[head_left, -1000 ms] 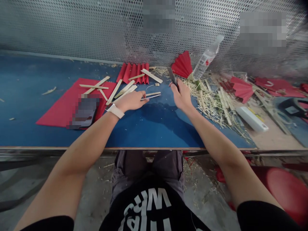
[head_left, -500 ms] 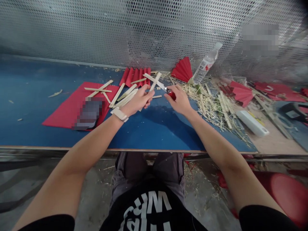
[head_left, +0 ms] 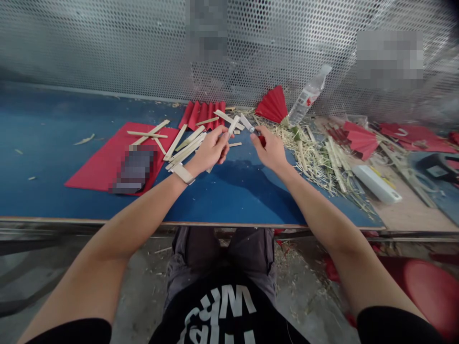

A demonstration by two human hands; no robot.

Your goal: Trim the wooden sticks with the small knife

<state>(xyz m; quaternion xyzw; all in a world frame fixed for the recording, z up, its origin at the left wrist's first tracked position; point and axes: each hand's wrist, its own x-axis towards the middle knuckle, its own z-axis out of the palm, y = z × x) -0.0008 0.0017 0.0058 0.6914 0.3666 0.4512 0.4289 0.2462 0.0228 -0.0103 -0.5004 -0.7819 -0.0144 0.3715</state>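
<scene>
My left hand (head_left: pixel 212 150) grips a pale bamboo strip (head_left: pixel 234 124), whose far end sticks out past the fingers. To its right, my right hand (head_left: pixel 269 147) is closed round the red handle of a knife (head_left: pixel 247 123); the blade points up and left, a small gap from the strip. Several loose bamboo strips (head_left: pixel 186 151) lie on the blue table beside my left hand. Beyond the hands is a pleated red paper sheet (head_left: pixel 202 114) with a strip across it. Most of the knife's handle is hidden by my fingers.
Thin shavings (head_left: pixel 315 155) are heaped to the right, near a red folding fan (head_left: pixel 272 104) and a plastic bottle (head_left: pixel 309 95). A phone (head_left: pixel 133 169) rests on a flat red sheet (head_left: pixel 93 162) at left. A perforated metal panel (head_left: pixel 143 57) stands behind the table.
The knife has moved right and turned, so its blade no longer crosses the bamboo strip. My right hand has shifted slightly right, and the strip has tilted a little in my left hand.
</scene>
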